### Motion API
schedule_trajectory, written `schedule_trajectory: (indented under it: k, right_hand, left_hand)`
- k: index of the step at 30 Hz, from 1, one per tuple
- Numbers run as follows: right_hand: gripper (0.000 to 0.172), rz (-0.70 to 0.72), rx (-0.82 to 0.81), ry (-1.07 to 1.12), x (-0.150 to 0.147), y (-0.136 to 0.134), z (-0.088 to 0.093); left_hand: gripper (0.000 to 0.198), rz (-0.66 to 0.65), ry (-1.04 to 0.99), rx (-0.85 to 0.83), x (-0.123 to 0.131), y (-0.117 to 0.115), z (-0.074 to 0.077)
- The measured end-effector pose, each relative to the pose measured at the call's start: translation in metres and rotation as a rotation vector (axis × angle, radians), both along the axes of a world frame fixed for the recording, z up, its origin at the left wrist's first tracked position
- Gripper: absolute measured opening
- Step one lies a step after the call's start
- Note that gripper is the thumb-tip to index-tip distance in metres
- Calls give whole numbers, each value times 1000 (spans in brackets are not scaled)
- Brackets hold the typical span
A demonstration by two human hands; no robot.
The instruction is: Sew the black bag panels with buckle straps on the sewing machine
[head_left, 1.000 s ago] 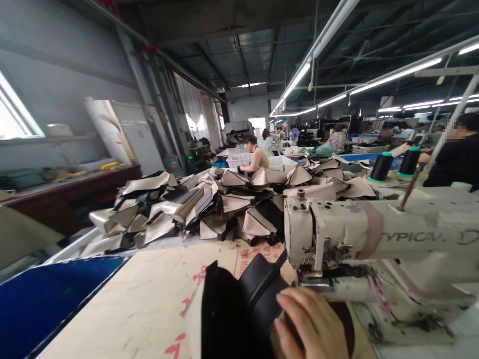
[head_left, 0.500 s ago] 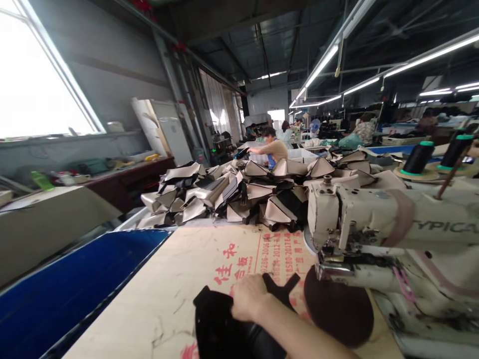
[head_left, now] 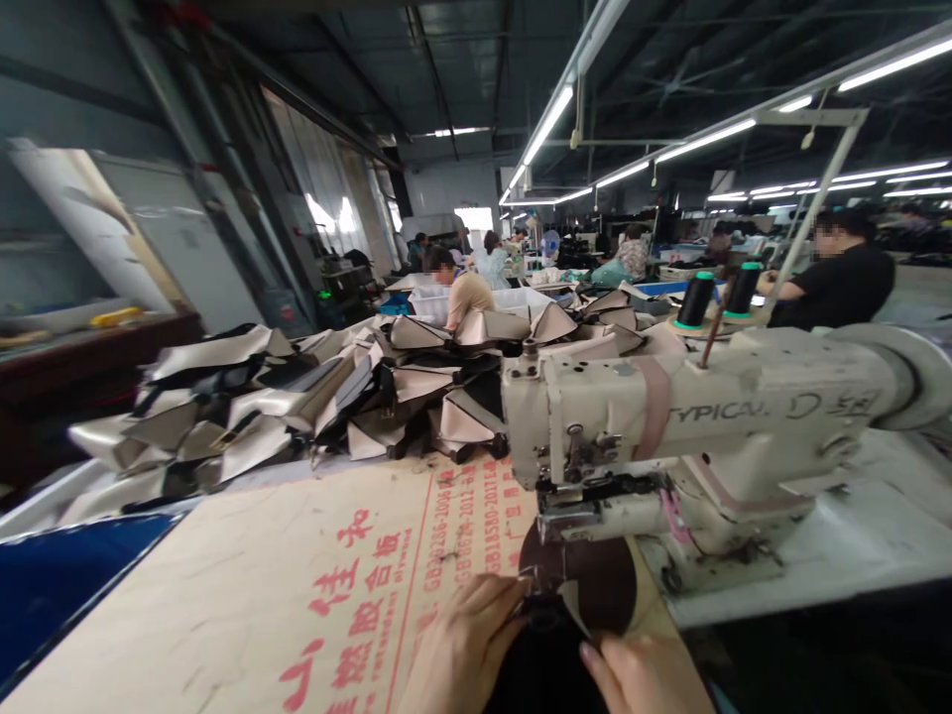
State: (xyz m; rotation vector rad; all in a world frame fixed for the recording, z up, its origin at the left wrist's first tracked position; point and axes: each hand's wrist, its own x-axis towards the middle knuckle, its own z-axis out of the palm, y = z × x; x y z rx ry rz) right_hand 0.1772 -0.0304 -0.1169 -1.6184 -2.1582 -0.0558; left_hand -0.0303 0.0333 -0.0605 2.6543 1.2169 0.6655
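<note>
At the bottom edge, my left hand (head_left: 465, 650) and my right hand (head_left: 644, 679) both grip a black fabric piece (head_left: 542, 659), one on each side. The fingers are closed on its edges. The piece lies just in front of the needle area of a cream sewing machine (head_left: 706, 426), over a dark round pad (head_left: 587, 585). The lower part of the black piece is cut off by the frame.
A cardboard sheet (head_left: 297, 575) with red print covers the table. A heap of beige and black sewn pieces (head_left: 312, 397) lies behind it. A blue surface (head_left: 52, 575) is at the left. Two black thread cones (head_left: 714, 296) stand behind the machine. Other people work further back.
The black piece has moved from the left of the table to in front of the machine's needle. My right hand has come into view on it. The camera has swung right.
</note>
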Motion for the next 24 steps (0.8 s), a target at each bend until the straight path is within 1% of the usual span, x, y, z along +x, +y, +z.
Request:
schedule_trajectory:
  k: [1,2,3,4,5,8,9,11,13,14,16,18,19,21,24]
  right_hand:
    - [19,-14,-39,26,9,3,1]
    - [17,-17,-59,68,15,7,4]
    - [22,5,-59,125,21,11,8]
    - [30,57,-47,192,25,17,13]
    - [35,137,-32,258,27,23,18]
    - [32,428,-23,388,31,37,26]
    - [31,496,-29,402,32,40,26]
    - [30,567,-46,410,33,43,24]
    - [27,581,-59,412,33,44,20]
    - [25,574,-53,413,33,44,18]
    - [24,558,-24,413,32,43,15]
    - [24,544,-4,403,30,41,12]
    - [24,537,-7,390,30,39,12]
    - [21,520,-34,355,29,37,13]
    - [13,480,-127,330,29,33,17]
  left_hand:
    - [24,-96,11,-61,9,8,2]
    - [26,-164,20,-98,15,14,3]
    - [27,-212,29,-113,19,18,4]
    - [27,-239,44,-117,21,20,5]
    - [26,-253,58,-116,22,21,5]
    - [22,-251,113,-135,18,24,11]
    - [21,-253,129,-158,17,24,13]
    - [22,-265,140,-206,16,24,18]
    - [24,-260,113,-240,19,22,22]
    - [23,-249,93,-247,23,20,22]
    - [19,-181,32,-243,34,14,22]
    - [26,-76,-48,-284,46,8,19]
    - [30,-15,-92,-343,52,6,17]
    - [37,104,-176,-527,61,4,13]
    - [42,241,-281,-776,64,6,5]
